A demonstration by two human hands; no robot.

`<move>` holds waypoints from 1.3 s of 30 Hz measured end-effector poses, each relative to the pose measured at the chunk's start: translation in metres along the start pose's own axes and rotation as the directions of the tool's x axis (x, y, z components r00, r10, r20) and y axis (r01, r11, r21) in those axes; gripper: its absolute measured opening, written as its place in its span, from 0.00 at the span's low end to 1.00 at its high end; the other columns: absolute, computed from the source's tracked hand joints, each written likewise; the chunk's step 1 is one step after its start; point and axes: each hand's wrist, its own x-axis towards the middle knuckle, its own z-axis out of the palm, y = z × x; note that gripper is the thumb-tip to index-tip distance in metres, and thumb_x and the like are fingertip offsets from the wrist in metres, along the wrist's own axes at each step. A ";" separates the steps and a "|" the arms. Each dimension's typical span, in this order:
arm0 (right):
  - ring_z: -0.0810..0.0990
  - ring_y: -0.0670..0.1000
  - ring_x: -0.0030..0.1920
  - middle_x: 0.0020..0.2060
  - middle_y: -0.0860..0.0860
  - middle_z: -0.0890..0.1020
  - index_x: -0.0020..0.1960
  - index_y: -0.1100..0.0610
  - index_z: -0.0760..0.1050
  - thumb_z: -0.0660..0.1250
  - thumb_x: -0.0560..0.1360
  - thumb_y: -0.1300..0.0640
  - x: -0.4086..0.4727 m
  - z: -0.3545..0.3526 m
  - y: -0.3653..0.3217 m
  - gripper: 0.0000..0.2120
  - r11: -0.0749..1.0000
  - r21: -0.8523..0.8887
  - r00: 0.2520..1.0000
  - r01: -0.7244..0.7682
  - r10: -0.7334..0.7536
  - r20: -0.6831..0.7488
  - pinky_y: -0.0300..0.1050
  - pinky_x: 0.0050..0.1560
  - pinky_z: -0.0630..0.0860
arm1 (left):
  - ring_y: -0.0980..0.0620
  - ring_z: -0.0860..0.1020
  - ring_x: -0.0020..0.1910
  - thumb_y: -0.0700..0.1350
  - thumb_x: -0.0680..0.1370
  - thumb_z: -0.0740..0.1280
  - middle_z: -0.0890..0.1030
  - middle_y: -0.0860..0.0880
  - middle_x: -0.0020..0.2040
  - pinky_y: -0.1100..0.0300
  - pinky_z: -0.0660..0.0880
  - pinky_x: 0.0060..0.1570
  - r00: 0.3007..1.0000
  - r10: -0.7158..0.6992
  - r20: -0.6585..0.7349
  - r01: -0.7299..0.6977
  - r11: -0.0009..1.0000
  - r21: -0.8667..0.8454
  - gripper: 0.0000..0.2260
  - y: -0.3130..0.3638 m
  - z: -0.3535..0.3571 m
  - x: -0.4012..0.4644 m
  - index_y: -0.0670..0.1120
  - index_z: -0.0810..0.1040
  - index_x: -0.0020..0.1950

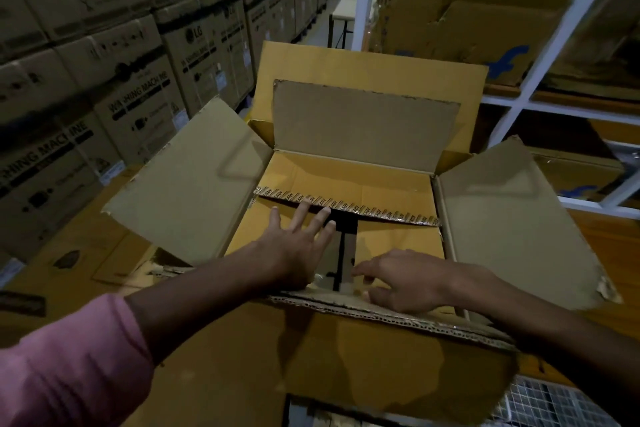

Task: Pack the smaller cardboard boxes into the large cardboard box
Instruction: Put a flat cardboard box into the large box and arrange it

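Observation:
The large cardboard box [367,121] stands open in front of me, its four flaps spread outward. Inside lies a smaller cardboard box [398,239] with printed tape along its far edge and a dark gap down its middle. My left hand [294,246] rests flat on the left part of the smaller box, fingers spread, tips near the taped edge. My right hand [405,277] lies on the right part near the big box's front rim, fingers curled down and pointing left. Neither hand grips anything.
A wall of stacked washing-machine cartons [104,87] fills the left. A white metal rack [540,66] holding more cartons stands to the right. A flat carton [69,263] lies left of the big box. A narrow aisle with a pale table [346,7] runs ahead.

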 end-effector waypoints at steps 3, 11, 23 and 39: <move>0.70 0.55 0.72 0.76 0.53 0.69 0.81 0.52 0.60 0.58 0.85 0.48 -0.002 0.003 -0.007 0.25 1.000 0.002 0.999 0.012 -0.012 -0.045 0.49 0.68 0.69 | 0.37 0.31 0.78 0.53 0.83 0.58 0.29 0.46 0.80 0.26 0.45 0.72 0.999 -0.034 -0.035 0.033 0.999 -0.021 0.37 0.001 0.001 -0.005 0.47 0.35 0.81; 0.69 0.54 0.74 0.77 0.54 0.68 0.81 0.54 0.60 0.57 0.86 0.47 0.001 -0.002 0.000 0.26 1.000 0.003 1.000 0.003 -0.003 -0.028 0.46 0.70 0.66 | 0.37 0.36 0.80 0.55 0.83 0.60 0.35 0.46 0.82 0.28 0.47 0.73 0.996 -0.029 0.080 0.032 0.999 -0.035 0.36 -0.004 -0.012 -0.001 0.48 0.41 0.83; 0.71 0.55 0.73 0.75 0.53 0.70 0.80 0.49 0.60 0.59 0.84 0.44 0.049 -0.029 0.051 0.27 0.999 -0.020 0.994 -0.048 0.049 0.093 0.53 0.70 0.70 | 0.42 0.70 0.72 0.53 0.84 0.60 0.68 0.44 0.76 0.50 0.69 0.64 0.982 0.031 0.187 -0.001 0.988 -0.154 0.24 -0.004 -0.057 0.026 0.44 0.64 0.78; 0.40 0.61 0.82 0.83 0.53 0.40 0.84 0.50 0.44 0.61 0.82 0.41 0.091 -0.031 0.141 0.39 0.991 -0.008 0.912 -0.133 0.119 -0.393 0.64 0.79 0.48 | 0.49 0.75 0.49 0.52 0.84 0.61 0.77 0.46 0.58 0.54 0.68 0.47 0.933 0.002 0.360 0.077 0.976 -0.204 0.14 0.005 -0.083 0.110 0.44 0.75 0.63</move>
